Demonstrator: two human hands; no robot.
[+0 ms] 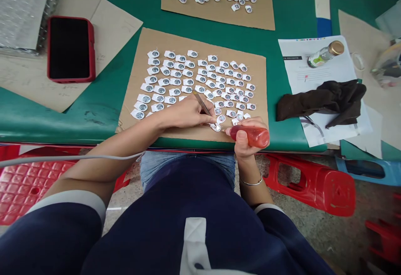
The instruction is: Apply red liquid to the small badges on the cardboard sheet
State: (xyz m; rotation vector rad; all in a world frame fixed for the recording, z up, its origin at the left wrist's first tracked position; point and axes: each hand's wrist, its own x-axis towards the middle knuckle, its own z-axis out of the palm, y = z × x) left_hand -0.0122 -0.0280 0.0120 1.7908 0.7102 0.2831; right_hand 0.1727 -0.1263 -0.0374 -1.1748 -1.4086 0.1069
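Observation:
My left hand is closed in a pinch around slim metal tweezers, slanting down toward the cardboard's front edge. Its fingertips are beside a small white piece with a round silvery face. In my right hand lies a red squeeze bottle, tilted almost flat, its thin nozzle pointing left just beside that same piece. Whether the nozzle touches it, I cannot tell. Many similar pieces lie in loose rows over the cardboard sheet, some hidden behind my left hand.
A second cardboard sheet with more pieces lies farther back. At left is a red-cased phone near bubble wrap. To the right are a small glass bottle, printed paper and dark cloth. Red stools stand below the table.

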